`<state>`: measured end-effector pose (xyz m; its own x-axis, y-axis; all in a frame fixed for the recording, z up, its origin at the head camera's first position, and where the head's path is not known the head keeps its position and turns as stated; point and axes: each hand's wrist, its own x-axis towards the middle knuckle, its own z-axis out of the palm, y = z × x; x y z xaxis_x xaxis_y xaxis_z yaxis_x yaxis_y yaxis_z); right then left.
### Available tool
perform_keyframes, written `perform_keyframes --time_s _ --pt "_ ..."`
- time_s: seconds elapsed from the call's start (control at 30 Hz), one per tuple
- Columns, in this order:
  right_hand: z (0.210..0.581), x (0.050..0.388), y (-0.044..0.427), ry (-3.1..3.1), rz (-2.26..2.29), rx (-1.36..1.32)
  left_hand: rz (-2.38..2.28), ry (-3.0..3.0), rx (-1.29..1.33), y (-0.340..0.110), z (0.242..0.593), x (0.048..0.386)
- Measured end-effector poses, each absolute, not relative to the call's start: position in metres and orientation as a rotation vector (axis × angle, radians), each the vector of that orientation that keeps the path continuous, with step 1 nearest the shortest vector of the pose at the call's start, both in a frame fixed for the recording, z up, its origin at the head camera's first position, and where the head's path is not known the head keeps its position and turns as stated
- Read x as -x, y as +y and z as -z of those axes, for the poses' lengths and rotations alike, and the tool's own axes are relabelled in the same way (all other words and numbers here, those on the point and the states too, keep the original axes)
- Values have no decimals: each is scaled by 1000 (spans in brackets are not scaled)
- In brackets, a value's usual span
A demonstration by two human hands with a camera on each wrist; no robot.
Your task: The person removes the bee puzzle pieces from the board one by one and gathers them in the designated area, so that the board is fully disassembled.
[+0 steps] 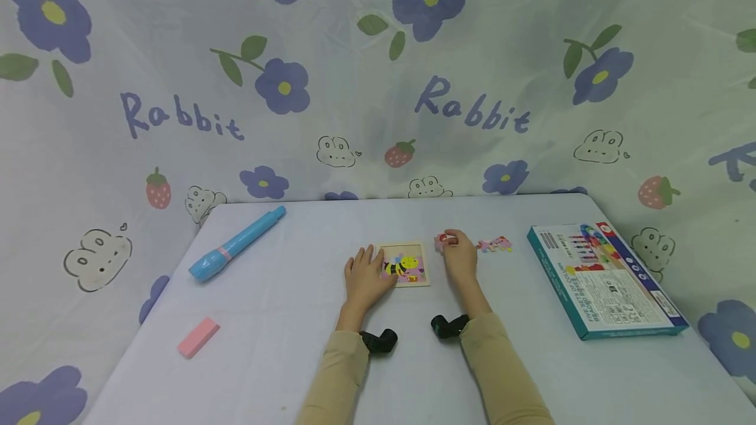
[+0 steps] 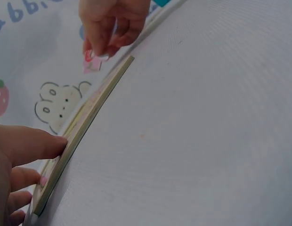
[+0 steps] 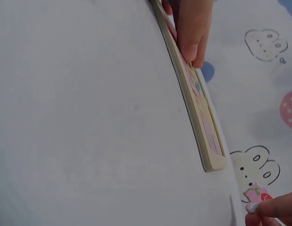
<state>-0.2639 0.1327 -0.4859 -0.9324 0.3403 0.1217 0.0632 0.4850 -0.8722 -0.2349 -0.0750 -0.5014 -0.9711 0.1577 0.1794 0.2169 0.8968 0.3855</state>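
A small square jigsaw puzzle in a wooden tray (image 1: 426, 269) lies on the white table, with a yellow-and-black bee picture on pink. My left hand (image 1: 366, 281) rests over its left side; the thumb (image 2: 47, 145) presses on the tray and the other fingers are at its edge. Just right of the tray, my right hand (image 1: 462, 260) pinches a pink puzzle piece (image 3: 256, 193) with a red mark, held between thumb and fingertips. The same piece (image 2: 92, 65) shows below the right hand in the left wrist view. Other pink puzzle pieces (image 1: 496, 244) lie right of that hand.
A teal-edged flat box (image 1: 608, 281) lies at the table's right. On the left are a blue pen-shaped object (image 1: 239, 244) and a pink block (image 1: 199, 337). A patterned cloth (image 1: 366, 84) hangs behind the table's back edge.
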Motion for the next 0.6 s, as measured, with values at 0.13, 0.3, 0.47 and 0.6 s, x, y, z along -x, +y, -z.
perform_keyframes --time_s 0.13,0.3,0.47,0.6 --pt "488 263 144 -2455 -1382 389 620 -2920 293 -75 501 235" --pt "486 260 155 -2456 -1357 448 618 -2923 295 -75 499 234" --pt "485 257 163 -2457 -1291 488 620 -2924 300 -75 498 233" --pt "485 255 169 -2443 -1239 512 630 -2916 305 -75 498 233"
